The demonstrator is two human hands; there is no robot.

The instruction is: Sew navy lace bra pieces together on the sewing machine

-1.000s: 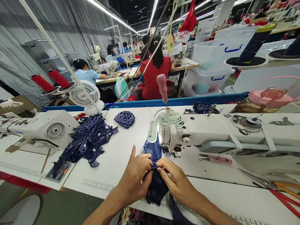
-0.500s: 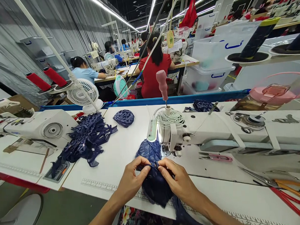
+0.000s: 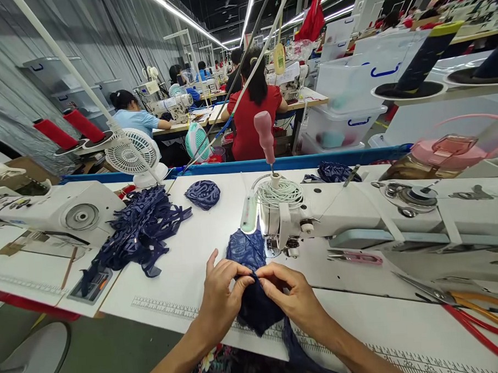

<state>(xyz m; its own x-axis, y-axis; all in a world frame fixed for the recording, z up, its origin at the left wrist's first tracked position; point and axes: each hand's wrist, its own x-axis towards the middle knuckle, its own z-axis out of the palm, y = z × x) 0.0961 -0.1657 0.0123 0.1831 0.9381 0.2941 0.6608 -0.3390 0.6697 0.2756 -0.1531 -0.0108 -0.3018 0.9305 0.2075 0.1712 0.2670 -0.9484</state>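
Navy lace fabric (image 3: 259,310) lies on the white table in front of the sewing machine (image 3: 281,221), its far end beside the needle area. My left hand (image 3: 225,289) pinches its edge between thumb and forefinger. Close by, my right hand (image 3: 288,289) pinches the same fabric, and the fingertips of both hands nearly meet. The near part of the fabric hangs in dark folds below my fingers. From under my right wrist a navy strip (image 3: 301,352) trails over the table's front edge.
A heap of navy lace strips (image 3: 141,229) and a rounded lace piece (image 3: 202,194) lie left. Pink thread snips (image 3: 355,256) and orange-handled scissors (image 3: 447,297) rest right. A pink-lidded jug (image 3: 441,150) stands behind the machine. Co-workers sit ahead, one in a red shirt (image 3: 252,120).
My hands have drawn slightly closer together on the fabric. A finger of my left hand now lifts away from the others. The whole view has shifted a little.
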